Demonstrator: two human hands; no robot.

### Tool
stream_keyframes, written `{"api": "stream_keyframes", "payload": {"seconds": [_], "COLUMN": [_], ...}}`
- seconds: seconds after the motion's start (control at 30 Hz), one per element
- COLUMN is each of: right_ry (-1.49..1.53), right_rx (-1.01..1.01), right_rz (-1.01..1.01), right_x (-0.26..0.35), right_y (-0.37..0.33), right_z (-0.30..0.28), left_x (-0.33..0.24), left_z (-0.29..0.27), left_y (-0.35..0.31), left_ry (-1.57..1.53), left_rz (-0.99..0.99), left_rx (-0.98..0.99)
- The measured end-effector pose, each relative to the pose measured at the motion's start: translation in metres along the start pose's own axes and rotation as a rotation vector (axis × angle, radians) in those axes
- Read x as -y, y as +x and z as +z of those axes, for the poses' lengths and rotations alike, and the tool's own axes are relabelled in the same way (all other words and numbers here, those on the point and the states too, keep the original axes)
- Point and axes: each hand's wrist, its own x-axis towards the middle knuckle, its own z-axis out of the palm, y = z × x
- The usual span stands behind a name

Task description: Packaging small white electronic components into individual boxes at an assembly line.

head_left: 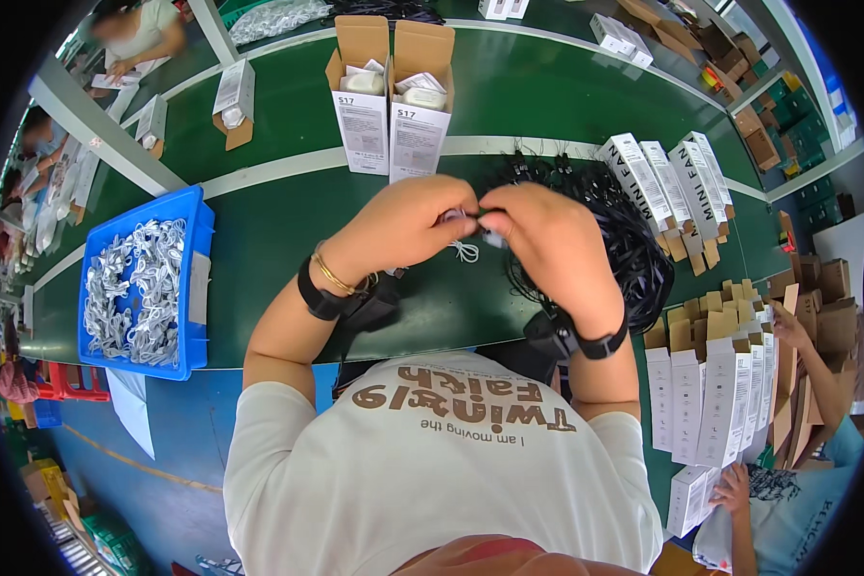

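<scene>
My left hand (405, 228) and my right hand (547, 240) meet above the green table, fingertips pinched close together. A small looped white cable (465, 252) shows just below the fingers, and its pale bundle seems to run into my left hand's grip. Under my right thumb a small pale piece (492, 237) peeks out; the fingers hide most of it, so its kind cannot be told. Beside and beneath my right hand lies a heap of black straps (634, 264). Just beyond my hands, two upright open boxes (363, 130) hold white items.
At the left a blue bin (198, 331) holds many bundled white cables. White cartons (638, 182) lie at the right beyond the straps. Several open upright boxes (715, 403) stand nearer, beside another person's hand (732, 488). A post (110, 134) rises behind the bin; more people work far left.
</scene>
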Motion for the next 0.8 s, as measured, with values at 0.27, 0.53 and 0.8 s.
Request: {"api": "stream_keyframes", "payload": {"seconds": [0.27, 0.53, 0.8], "right_ry": [1.087, 1.163, -0.264], "right_rx": [-0.393, -0.533, -0.129], "right_rz": [0.327, 0.088, -0.064], "right_x": [0.01, 0.036, -0.013], "right_y": [0.028, 0.069, 0.111], "right_z": [0.06, 0.074, 0.028], "left_x": [0.003, 0.022, 0.036], "left_z": [-0.013, -0.012, -0.018], "left_y": [0.003, 0.001, 0.007], "left_ry": [-1.298, 0.104, 0.06], "left_rz": [-0.31, 0.182, -0.158], "left_rx": [-0.101, -0.641, -0.556]}}
